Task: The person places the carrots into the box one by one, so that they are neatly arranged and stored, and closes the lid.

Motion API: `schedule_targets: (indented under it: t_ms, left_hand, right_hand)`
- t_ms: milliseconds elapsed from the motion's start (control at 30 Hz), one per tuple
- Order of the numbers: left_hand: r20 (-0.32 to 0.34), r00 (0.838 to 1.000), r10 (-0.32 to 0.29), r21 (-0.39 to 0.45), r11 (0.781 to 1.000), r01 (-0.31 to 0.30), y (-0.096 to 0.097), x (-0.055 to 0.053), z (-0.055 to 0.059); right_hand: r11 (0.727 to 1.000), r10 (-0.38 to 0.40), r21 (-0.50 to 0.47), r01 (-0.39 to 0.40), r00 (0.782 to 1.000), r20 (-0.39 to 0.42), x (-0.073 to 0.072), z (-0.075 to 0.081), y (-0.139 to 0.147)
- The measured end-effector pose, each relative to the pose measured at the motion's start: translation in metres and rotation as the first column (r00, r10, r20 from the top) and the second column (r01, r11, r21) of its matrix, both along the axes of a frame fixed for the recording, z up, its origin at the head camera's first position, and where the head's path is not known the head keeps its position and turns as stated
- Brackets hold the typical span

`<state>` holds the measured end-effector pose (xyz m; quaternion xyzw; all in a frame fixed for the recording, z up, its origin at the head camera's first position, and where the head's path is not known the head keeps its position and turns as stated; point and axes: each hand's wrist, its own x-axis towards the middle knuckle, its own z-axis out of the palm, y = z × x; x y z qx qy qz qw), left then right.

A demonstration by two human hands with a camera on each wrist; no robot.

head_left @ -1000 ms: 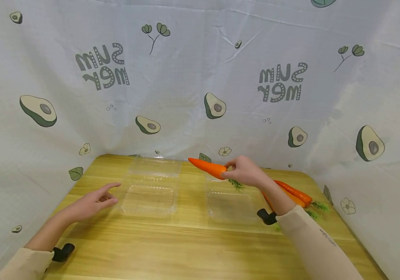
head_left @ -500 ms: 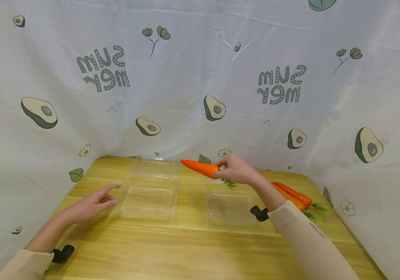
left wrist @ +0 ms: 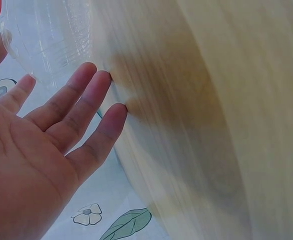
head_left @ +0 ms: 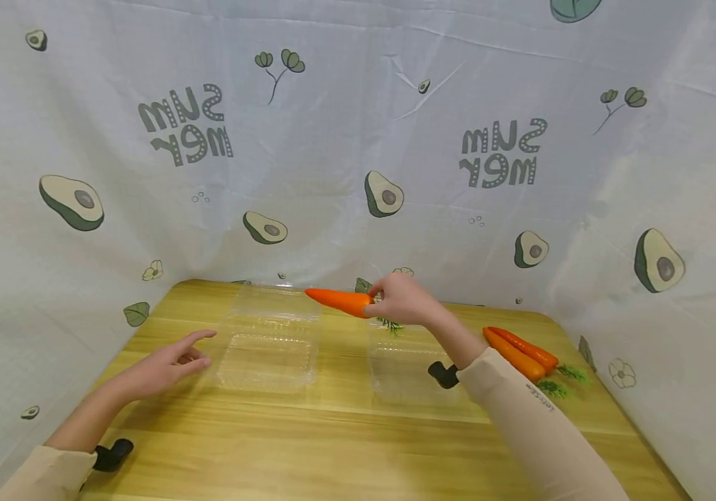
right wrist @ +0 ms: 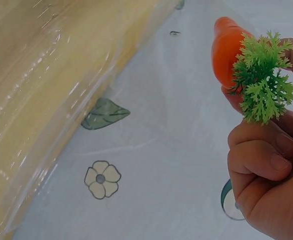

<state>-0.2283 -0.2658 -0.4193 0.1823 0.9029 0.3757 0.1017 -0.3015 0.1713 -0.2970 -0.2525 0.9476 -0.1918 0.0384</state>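
Observation:
An orange carrot (head_left: 337, 300) with a green leafy top (right wrist: 266, 80) is pinched at its thick end by my right hand (head_left: 404, 300), its tip pointing left. It is held up over the back of the table, between two clear plastic containers. My left hand (head_left: 166, 363) hovers at the left container's side with loosely spread fingers and nothing in them; its palm (left wrist: 31, 160) shows in the left wrist view. The left clear container (head_left: 266, 362) lies with its lid opened toward the back. Below my right forearm is the right clear container (head_left: 410, 372), partly covered from view.
Two more carrots (head_left: 517, 355), one orange and one redder, lie side by side at the right of the wooden table (head_left: 332, 452). A white curtain (head_left: 320, 139) printed with avocados hangs right behind the table and along both sides.
My right hand has carried the carrot leftward, from above the right container toward the left one. More of the two lying carrots now shows. My left hand has stayed in place.

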Motion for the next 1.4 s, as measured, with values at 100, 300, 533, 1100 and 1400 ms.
schedule_targets:
  t_ms: [100,300,533,1100,1400]
  left_hand:
    - [0.003,1.0,0.003,-0.002,1.0,-0.003,0.0,0.001,0.0]
    - [0.006,1.0,0.009,-0.012,1.0,-0.009,-0.001,0.001,0.0]
    - [0.006,1.0,0.015,-0.011,1.0,-0.015,-0.001,0.002,0.0]
    - [0.002,1.0,0.021,-0.017,1.0,-0.021,0.002,0.001,0.001]
    - [-0.002,1.0,0.023,-0.025,0.999,-0.023,0.002,0.002,0.001]
  right_hand:
    - [1.0,0.013,0.016,-0.013,1.0,0.009,-0.001,-0.001,-0.008]
    - [0.997,0.05,0.059,-0.05,0.999,0.001,-0.002,0.0,-0.022]
    - [0.991,0.064,0.119,-0.059,0.997,-0.039,-0.007,-0.002,-0.036]
    - [0.972,0.13,0.205,-0.117,0.99,-0.05,-0.012,-0.008,-0.071]
    - [0.952,0.17,0.272,-0.142,0.982,-0.084,-0.01,-0.015,-0.097]
